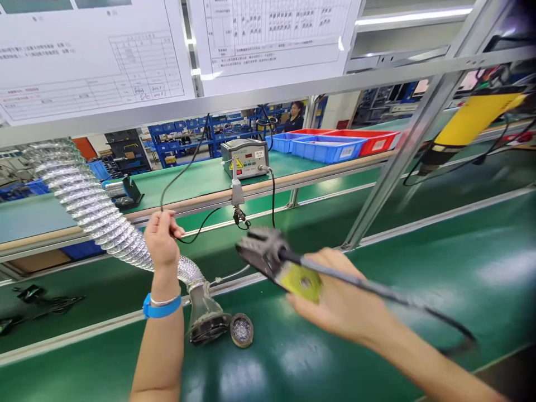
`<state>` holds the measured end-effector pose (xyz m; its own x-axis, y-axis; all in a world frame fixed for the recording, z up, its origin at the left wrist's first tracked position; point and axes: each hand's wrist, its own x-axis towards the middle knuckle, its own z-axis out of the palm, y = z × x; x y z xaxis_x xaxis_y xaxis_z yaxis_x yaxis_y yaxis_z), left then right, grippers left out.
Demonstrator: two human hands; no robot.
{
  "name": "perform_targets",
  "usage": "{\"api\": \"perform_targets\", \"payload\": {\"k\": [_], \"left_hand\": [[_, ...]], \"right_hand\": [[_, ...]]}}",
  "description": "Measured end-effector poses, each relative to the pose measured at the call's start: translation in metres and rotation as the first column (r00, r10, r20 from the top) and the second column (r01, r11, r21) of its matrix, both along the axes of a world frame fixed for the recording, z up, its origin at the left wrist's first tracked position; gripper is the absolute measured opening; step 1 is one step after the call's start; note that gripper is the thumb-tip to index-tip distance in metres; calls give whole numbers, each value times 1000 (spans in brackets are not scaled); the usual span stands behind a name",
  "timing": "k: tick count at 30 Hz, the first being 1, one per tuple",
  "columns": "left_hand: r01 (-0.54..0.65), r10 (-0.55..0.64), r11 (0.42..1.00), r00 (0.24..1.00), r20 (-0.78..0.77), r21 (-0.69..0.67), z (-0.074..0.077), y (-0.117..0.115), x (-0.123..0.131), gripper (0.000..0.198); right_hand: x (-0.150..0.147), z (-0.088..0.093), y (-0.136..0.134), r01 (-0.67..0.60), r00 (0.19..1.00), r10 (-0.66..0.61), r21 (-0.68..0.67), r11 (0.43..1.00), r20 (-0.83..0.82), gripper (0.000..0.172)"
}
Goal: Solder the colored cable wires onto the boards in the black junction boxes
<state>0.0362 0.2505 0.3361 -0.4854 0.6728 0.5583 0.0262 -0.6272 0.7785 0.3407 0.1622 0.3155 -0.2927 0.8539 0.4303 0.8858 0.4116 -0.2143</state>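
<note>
My left hand (162,234) is closed, pinching a thin black cable (183,162) that runs up toward the shelf frame; a loop of it also trails to the right. My right hand (341,296) grips what looks like a soldering iron stand (263,251), dark grey with a yellow-green sponge-like pad (304,282). The stand is blurred and held above the green bench. A dark cord (377,287) stretches from it over my right hand. Behind it, a soldering station (246,159) with a red display rests on the upper shelf.
A silvery flexible duct (98,206) curves down to a dark-rimmed hood (207,326) on the bench. Beside it lies a round cup (242,330) with shiny filling. Blue bins (326,149), a red bin (377,144), a hanging yellow tool (473,120) and a metal post (402,139) stand around.
</note>
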Motion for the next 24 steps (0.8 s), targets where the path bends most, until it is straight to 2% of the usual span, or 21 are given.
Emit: {"api": "perform_targets", "payload": {"k": [2, 3, 6, 11, 15, 20, 22, 24], "left_hand": [[-12, 10, 999, 999, 36, 53, 16, -9, -14, 22], [-12, 9, 998, 999, 45, 67, 20, -12, -18, 23], [9, -13, 997, 999, 51, 73, 18, -17, -22, 25], [67, -67, 997, 998, 0, 23, -4, -13, -18, 25], [82, -84, 996, 994, -71, -34, -20, -6, -15, 21], [99, -127, 985, 969, -212, -138, -36, -6, -15, 27], [101, -147, 978, 953, -265, -180, -46, -13, -19, 38], [55, -126, 970, 947, -295, -238, -61, -27, -25, 44]], "right_hand": [[-34, 41, 26, 35, 999, -36, 3, 999, 27, 22], [-50, 56, 39, 22, 1000, -22, -16, 1000, 7, 22], [-98, 81, 79, 39, 997, -43, -51, 998, -70, 25], [-163, 83, 135, 85, 991, -88, -36, 996, -100, 38], [-199, 86, 167, 156, 979, -161, -44, 987, -125, 43], [-213, 92, 209, 221, 963, -232, -87, 971, -138, 41], [-211, 95, 222, 239, 956, -252, -105, 965, -147, 42], [-207, 96, 228, 221, 958, -237, -112, 969, -160, 40]]}}
